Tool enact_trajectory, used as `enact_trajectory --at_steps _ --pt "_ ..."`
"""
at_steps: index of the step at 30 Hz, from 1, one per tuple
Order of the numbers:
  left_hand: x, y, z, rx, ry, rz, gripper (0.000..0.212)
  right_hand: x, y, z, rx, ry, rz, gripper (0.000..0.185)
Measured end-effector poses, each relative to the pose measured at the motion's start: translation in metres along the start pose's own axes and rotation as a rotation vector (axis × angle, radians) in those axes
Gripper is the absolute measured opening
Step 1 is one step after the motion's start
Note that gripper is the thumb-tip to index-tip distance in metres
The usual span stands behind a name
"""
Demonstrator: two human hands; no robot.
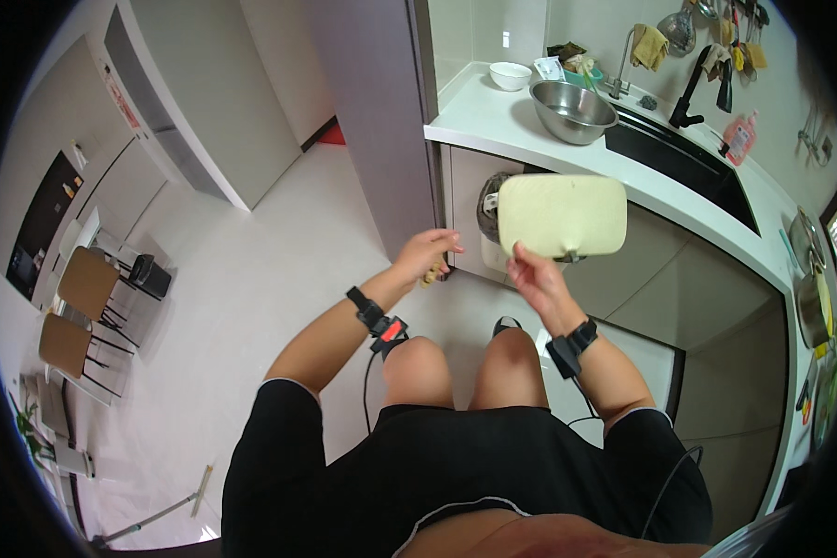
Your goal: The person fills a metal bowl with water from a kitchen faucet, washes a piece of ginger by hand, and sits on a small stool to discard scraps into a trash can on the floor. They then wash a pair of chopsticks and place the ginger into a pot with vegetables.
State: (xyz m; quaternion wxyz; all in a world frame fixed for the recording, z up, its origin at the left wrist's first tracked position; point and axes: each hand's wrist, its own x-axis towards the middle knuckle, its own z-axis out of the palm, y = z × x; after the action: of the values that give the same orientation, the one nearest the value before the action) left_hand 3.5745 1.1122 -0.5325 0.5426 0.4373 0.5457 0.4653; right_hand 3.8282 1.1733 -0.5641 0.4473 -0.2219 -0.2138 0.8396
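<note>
My right hand [536, 282] has its thumb and fingers at the near edge of a pale yellow-green plastic lid [565, 213], which is tilted up in front of the cabinet. Behind the lid's left side, a dark bin bag [489, 216] lines the trash bin mounted at the cabinet. To the left of the lid, my left hand [424, 257] is curled around a small yellowish-brown piece [432, 273], too small to identify. The left hand does not touch the lid. Both wrists wear black straps with devices and cables.
On the white counter [492, 115] are a steel bowl [573, 111], a white bowl [510, 76] and a teal basket. Further right come the black sink [680, 164], a black faucet [690, 91] and a pink soap bottle [741, 138]. A grey-purple panel [383, 125] stands left of the cabinets.
</note>
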Motion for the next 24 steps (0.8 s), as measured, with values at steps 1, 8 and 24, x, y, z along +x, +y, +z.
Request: enact_trajectory --at_steps 1,8,24 --pt "0.018 -0.018 0.006 -0.022 -0.006 -0.014 0.042 -0.003 0.008 -0.012 -0.034 -0.02 0.044 0.009" --pt "0.076 -0.054 0.054 -0.184 -0.129 -0.072 0.037 -0.047 0.035 -0.041 -0.055 0.065 0.25 0.015" --pt "0.034 0.016 0.047 -0.135 -0.037 0.133 0.03 -0.07 -0.016 -0.157 -0.926 -0.087 0.135 0.051"
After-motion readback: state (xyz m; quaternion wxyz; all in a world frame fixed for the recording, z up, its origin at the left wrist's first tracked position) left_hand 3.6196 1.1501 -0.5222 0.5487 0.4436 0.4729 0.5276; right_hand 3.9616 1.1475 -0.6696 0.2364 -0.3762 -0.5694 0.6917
